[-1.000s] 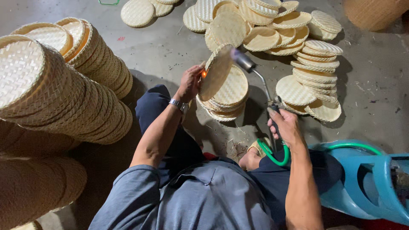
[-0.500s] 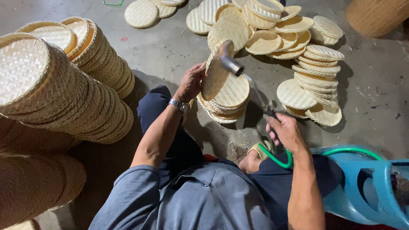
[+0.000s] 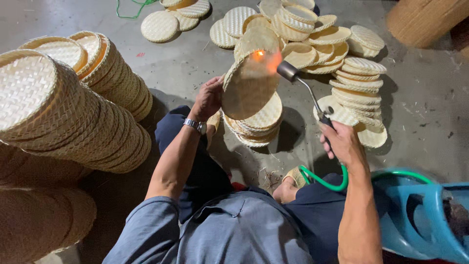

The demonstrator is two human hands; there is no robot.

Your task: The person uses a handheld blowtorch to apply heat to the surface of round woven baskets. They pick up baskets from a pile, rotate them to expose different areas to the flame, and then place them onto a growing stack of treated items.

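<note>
Flame licks the tray's upper rim now.
Left hand grips the tilted woven bamboo tray; right hand clamps the gas torch, its nozzle swung higher than before.

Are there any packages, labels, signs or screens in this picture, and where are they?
None in view: only woven trays, a torch, a green hose and a blue plastic stool, all unmarked as far as can be seen.
</note>
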